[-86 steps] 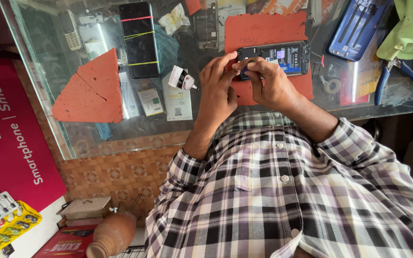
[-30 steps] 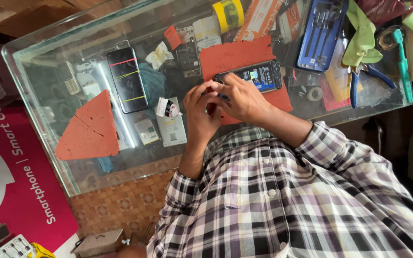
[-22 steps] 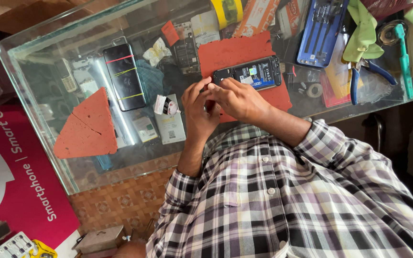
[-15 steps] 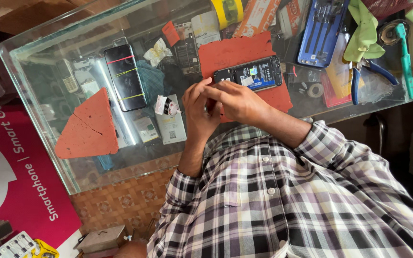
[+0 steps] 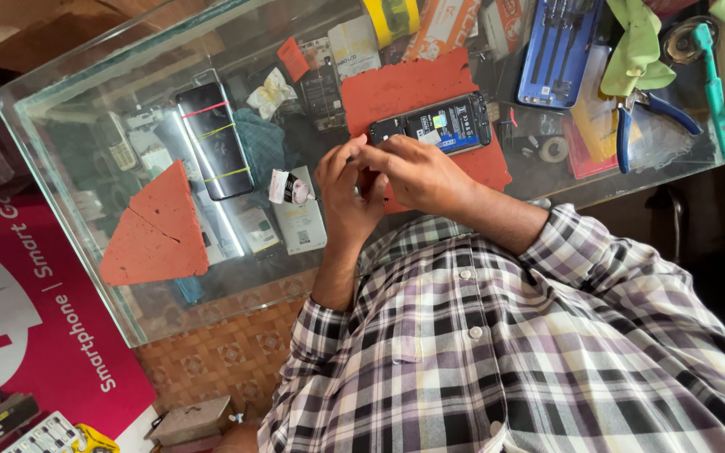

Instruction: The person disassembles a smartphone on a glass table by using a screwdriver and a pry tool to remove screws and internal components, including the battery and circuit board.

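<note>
An opened black phone [image 5: 442,124], its blue and dark insides showing, lies on a red rubber mat [image 5: 404,84] on the glass counter [image 5: 69,210]. My left hand [image 5: 344,191] and my right hand [image 5: 419,172] meet just in front of the phone's left end. Their fingertips are pinched close together and touch or nearly touch the phone's near corner. Whatever sits between the fingertips is hidden. Both arms wear a plaid shirt.
Left on the glass lie a red triangular mat piece [image 5: 157,231], a dark phone with bands around it [image 5: 214,138] and a small white bottle [image 5: 287,187]. At the right are a blue screwdriver case [image 5: 557,50], blue-handled pliers [image 5: 644,113], a green cloth [image 5: 635,42] and a teal tool [image 5: 711,71].
About three seconds ago both hands held the phone; now it lies on the mat and the hands are bunched at its left end. The view has tilted and shifted.
</note>
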